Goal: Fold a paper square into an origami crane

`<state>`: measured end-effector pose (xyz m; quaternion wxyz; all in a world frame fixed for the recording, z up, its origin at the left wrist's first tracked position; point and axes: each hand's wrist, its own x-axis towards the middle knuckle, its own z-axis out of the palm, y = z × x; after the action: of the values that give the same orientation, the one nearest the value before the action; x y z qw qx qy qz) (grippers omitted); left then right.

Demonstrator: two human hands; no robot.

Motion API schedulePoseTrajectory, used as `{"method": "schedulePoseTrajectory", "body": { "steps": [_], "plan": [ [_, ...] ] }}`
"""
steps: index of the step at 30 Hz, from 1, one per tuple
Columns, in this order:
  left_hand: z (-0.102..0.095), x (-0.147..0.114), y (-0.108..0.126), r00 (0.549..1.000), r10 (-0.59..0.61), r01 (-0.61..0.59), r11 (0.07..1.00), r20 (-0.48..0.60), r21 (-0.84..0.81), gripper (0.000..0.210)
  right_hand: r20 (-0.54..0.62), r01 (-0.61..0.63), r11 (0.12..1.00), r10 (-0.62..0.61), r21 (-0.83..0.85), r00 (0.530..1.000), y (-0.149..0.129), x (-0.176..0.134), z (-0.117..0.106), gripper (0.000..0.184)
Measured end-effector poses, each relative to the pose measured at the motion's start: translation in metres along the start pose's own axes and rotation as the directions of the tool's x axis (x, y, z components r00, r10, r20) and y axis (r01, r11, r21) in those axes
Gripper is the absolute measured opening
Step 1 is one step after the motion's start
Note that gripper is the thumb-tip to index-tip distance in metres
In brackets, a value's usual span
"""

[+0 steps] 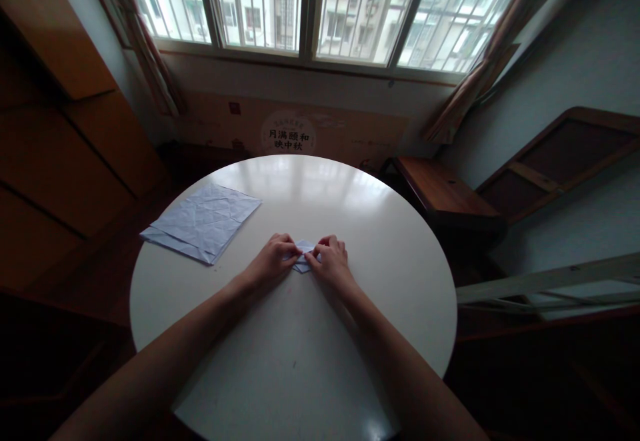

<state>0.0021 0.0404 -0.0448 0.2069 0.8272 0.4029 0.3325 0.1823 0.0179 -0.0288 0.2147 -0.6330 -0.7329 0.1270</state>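
Note:
A small piece of folded white paper [303, 266] lies near the middle of the round white table [300, 334], between my two hands. My left hand [274, 256] grips its left side, thumb and fingers closed together. On the right side my right hand [329, 259] pinches the same paper, its thumb almost meeting the left thumb at the centre. The fingers cover much of the paper, so its full folded shape is hidden.
Creased sheets of white paper [207, 221] lie at the table's left, one corner reaching past the edge. A wooden bench [445, 188] stands behind on the right, near a folded wooden frame [560, 161]. Wooden cabinets [65, 154] are at the left, a barred window [310, 14] ahead.

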Motion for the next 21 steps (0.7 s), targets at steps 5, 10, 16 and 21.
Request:
{"method": "schedulePoseTrajectory", "body": {
  "steps": [5, 10, 16, 21],
  "plan": [
    [0.0016, 0.0004, -0.0020, 1.000, -0.008, 0.007, 1.000, -0.019, -0.011, 0.010, -0.004, 0.004, 1.000, -0.004, -0.012, 1.000, -0.0021, -0.0013, -0.0019, 0.021],
    [0.0042, 0.0003, -0.0036, 1.000, -0.007, 0.007, 1.000, -0.017, -0.007, 0.009, -0.003, 0.003, 0.999, -0.003, -0.038, 1.000, -0.0042, -0.0018, -0.0029, 0.022],
    [0.0019, 0.0012, -0.0046, 1.000, 0.019, -0.019, 1.000, 0.003, 0.000, 0.010, -0.004, -0.006, 0.998, 0.006, -0.070, 1.000, -0.0049, -0.0023, -0.0024, 0.022],
    [-0.0023, 0.0017, -0.0090, 0.997, 0.041, -0.039, 0.998, 0.070, -0.039, 0.013, -0.012, -0.006, 0.996, 0.005, -0.088, 1.000, -0.0062, -0.0033, -0.0024, 0.022]
  ]
}}
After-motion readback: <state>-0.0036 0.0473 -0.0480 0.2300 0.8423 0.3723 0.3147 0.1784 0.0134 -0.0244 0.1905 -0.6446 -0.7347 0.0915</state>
